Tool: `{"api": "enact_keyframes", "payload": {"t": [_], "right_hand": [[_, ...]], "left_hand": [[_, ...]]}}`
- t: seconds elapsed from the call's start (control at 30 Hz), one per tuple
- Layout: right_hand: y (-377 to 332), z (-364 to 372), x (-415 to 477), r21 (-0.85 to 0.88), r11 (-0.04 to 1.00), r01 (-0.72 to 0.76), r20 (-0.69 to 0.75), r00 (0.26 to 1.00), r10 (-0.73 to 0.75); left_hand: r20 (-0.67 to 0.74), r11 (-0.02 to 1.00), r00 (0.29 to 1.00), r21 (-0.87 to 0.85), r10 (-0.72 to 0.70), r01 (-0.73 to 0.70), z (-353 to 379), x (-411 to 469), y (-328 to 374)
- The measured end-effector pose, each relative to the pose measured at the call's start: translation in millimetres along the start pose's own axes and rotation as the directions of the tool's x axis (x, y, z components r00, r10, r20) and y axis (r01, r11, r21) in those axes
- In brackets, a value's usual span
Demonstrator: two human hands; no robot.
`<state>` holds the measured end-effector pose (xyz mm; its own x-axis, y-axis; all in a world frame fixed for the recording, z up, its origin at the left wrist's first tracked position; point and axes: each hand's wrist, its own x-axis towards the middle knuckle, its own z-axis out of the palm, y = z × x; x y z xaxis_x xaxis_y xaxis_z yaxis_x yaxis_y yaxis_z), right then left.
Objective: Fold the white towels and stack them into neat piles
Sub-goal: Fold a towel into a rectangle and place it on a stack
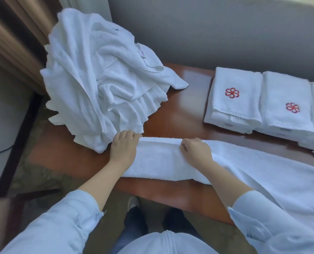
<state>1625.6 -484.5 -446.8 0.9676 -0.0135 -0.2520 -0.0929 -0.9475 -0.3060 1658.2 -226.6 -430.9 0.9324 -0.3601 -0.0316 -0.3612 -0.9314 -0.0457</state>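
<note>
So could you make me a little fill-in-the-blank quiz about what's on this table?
1. The flower stitched on the folded towels is ___.
2. The crumpled heap lies on the person's ___ side.
3. The left hand and right hand both touch a long towel lying on the ___.
Missing words: red; left; table.

Open wood between heap and stacks
Bare table (181, 110) forms a lane between the crumpled towel heap (97, 79) on the left and the folded stacks (258, 101) on the right. The long towel (253, 171) covers the near edge, and the grey wall (207, 30) closes the far side behind the stacks.
</note>
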Motion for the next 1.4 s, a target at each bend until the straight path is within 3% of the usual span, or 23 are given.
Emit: {"api": "enact_keyframes", "payload": {"t": [0.07, 0.13, 0.2, 0.6, 0.7, 0.87, 0.97, 1.1, 1.4], "right_hand": [[0.0, 5.5, 1.5, 0.026, 0.999, -0.024, 0.010, 1.000, 0.023], [-1.9, 7.5, 3.2, 0.026, 0.999, -0.029, 0.008, 1.000, 0.029], [-4.5, 9.7, 1.1, 0.001, 0.999, -0.036, 0.002, 0.999, 0.036], [-35.0, 30.0, -24.0, -0.064, 0.996, -0.055, 0.066, 0.996, 0.059], [-35.0, 25.7, -32.0, -0.011, 0.997, -0.075, 0.044, 0.996, 0.075], [-29.2, 9.9, -69.7, 0.126, 0.980, -0.152, -0.178, 0.969, 0.173], [-15.9, -1.3, -97.0, 0.214, 0.944, -0.252, -0.289, 0.907, 0.307], [15.1, -11.6, -138.0, 0.281, 0.864, -0.418, -0.266, 0.831, 0.489], [84.4, -24.9, -201.3, 0.336, 0.748, -0.572, -0.226, 0.722, 0.654]], "left_hand": [[-0.005, 0.982, 0.990, -0.123, 0.144, -0.143, 12.3, -4.7, 10.8], [0.250, 0.960, 0.945, -0.236, 0.211, -0.152, 26.5, -11.1, 18.4], [0.450, 0.974, 0.870, -0.187, 0.201, -0.128, 42.4, -16.2, 17.9], [0.552, 0.965, 0.791, -0.139, 0.263, -0.224, 43.5, -21.3, -32.2], [0.523, 0.968, 0.815, -0.157, 0.250, -0.196, 36.0, -20.6, -26.2], [0.346, 0.914, 0.866, -0.315, 0.360, -0.254, 14.2, -6.4, 0.6], [0.273, 0.843, 0.841, -0.426, 0.466, -0.329, 0.2, 7.0, 34.7], [0.188, 0.737, 0.797, -0.543, 0.574, -0.403, -15.2, 17.0, 88.1], [0.135, 0.628, 0.674, -0.530, 0.726, -0.570, -30.2, 22.2, 200.8]]}}
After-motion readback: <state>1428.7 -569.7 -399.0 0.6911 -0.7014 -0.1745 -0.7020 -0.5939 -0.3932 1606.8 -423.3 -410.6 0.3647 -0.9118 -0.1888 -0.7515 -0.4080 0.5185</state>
